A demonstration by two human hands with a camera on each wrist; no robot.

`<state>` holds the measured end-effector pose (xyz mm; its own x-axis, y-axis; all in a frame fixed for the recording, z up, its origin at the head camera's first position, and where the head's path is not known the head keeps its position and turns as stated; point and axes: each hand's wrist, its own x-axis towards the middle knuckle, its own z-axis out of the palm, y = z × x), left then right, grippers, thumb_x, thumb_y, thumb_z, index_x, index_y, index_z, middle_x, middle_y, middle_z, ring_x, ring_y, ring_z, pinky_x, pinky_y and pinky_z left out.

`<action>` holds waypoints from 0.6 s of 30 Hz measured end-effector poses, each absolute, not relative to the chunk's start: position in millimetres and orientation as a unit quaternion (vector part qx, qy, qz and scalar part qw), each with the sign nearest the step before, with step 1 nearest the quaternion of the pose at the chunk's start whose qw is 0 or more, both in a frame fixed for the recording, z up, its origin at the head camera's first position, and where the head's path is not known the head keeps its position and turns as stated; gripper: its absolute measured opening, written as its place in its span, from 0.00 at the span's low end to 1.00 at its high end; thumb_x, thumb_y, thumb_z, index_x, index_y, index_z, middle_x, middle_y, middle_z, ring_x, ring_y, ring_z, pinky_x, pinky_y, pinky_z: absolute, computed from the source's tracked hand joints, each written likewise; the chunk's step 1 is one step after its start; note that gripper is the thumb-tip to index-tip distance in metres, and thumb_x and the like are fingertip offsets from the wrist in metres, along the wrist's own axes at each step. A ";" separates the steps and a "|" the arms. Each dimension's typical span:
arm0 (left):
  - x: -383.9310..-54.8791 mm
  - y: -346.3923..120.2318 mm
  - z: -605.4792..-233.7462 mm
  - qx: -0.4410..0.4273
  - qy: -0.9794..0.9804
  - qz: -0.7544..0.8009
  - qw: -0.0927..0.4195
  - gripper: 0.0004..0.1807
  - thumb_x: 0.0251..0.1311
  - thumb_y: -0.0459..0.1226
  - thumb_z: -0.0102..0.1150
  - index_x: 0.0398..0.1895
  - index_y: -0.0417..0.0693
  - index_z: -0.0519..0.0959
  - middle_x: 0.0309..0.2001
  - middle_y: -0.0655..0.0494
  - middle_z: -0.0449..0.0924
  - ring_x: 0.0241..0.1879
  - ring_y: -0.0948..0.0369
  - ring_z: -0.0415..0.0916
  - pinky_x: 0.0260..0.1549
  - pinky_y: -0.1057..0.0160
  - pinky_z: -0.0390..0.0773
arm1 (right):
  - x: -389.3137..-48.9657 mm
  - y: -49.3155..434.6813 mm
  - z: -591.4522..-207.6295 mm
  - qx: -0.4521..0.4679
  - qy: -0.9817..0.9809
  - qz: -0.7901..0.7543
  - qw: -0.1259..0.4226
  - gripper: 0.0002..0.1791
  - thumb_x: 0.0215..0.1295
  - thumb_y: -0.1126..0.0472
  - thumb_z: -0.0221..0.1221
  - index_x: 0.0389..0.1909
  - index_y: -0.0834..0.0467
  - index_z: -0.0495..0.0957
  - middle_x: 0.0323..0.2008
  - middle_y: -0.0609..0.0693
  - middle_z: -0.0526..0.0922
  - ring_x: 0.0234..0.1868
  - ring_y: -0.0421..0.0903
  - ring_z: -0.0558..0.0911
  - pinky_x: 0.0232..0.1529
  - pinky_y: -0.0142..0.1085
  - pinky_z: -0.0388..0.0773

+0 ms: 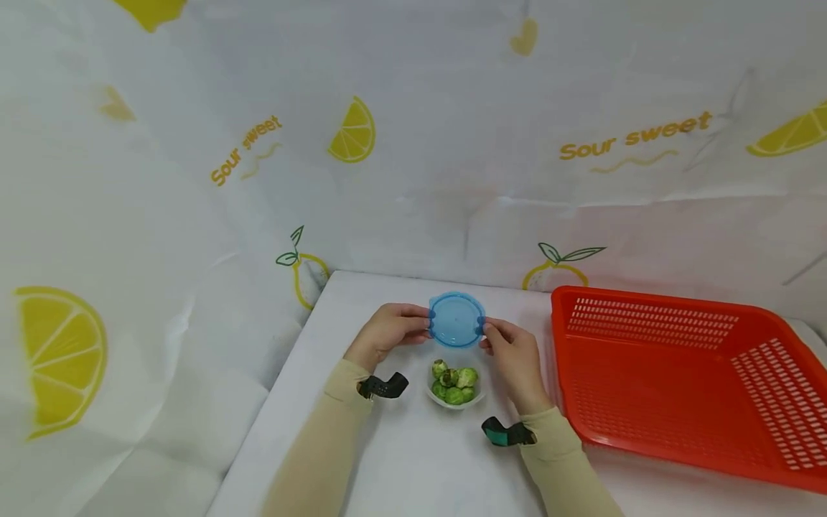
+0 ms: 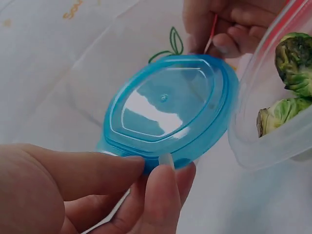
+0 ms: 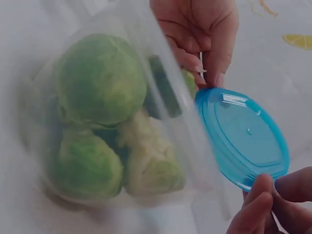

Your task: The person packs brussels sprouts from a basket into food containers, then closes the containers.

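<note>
Both hands hold a clear blue plastic lid (image 1: 456,321) by its opposite edges, just beyond a small translucent container (image 1: 455,406). My left hand (image 1: 395,330) pinches the lid's left edge between thumb and fingers. At the other side, my right hand (image 1: 515,353) pinches the right edge. Inside the uncovered container sit several Brussels sprouts (image 1: 455,380), green with some browned leaves. The left wrist view shows the lid (image 2: 165,102) tilted, with the thumb on its rim. Through the container's cloudy wall, sprouts (image 3: 102,80) appear large in the right wrist view.
A large red plastic basket (image 1: 652,380) with slotted walls stands on the white table (image 1: 413,459) to the right. Behind the table hangs a white lemon-print sheet (image 1: 439,165), which also covers the left side. Each wrist carries a small black camera mount (image 1: 384,385).
</note>
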<state>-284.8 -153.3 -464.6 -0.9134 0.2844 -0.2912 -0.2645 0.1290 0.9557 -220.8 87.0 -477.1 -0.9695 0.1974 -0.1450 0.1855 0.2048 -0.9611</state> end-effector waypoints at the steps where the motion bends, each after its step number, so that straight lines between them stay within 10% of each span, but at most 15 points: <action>1: -281.9 -153.9 -461.8 0.012 0.725 0.659 0.199 0.17 0.73 0.32 0.65 0.62 0.37 0.85 0.49 0.46 0.90 0.40 0.64 0.90 0.44 0.67 0.91 | -219.1 85.4 -475.0 -0.119 -0.774 0.622 0.015 0.21 0.86 0.53 0.54 0.67 0.60 0.83 0.56 0.61 0.87 0.48 0.49 0.87 0.47 0.21 0.84; 11: -256.1 -162.5 -444.4 0.050 0.727 0.668 0.150 0.14 0.76 0.33 0.64 0.60 0.39 0.86 0.56 0.31 0.87 0.45 0.59 0.92 0.49 0.62 0.92 | -193.6 85.0 -459.6 -0.069 -0.769 0.635 0.034 0.20 0.86 0.51 0.53 0.64 0.57 0.85 0.58 0.56 0.88 0.59 0.56 0.88 0.59 0.24 0.83; 18: -233.3 -174.0 -439.4 0.087 0.749 0.632 0.181 0.13 0.76 0.40 0.65 0.53 0.43 0.91 0.47 0.45 0.92 0.44 0.58 0.92 0.49 0.60 0.92 | -168.4 90.4 -465.8 -0.020 -0.784 0.618 0.057 0.18 0.85 0.49 0.56 0.57 0.55 0.89 0.58 0.53 0.88 0.53 0.40 0.87 0.56 0.20 0.82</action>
<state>-233.3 -174.0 -439.4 -0.9194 0.3592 -0.1601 -0.0974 0.1866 0.9776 -168.4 90.4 -465.8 -0.9926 0.1028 0.0650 -0.0392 0.2350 -0.9712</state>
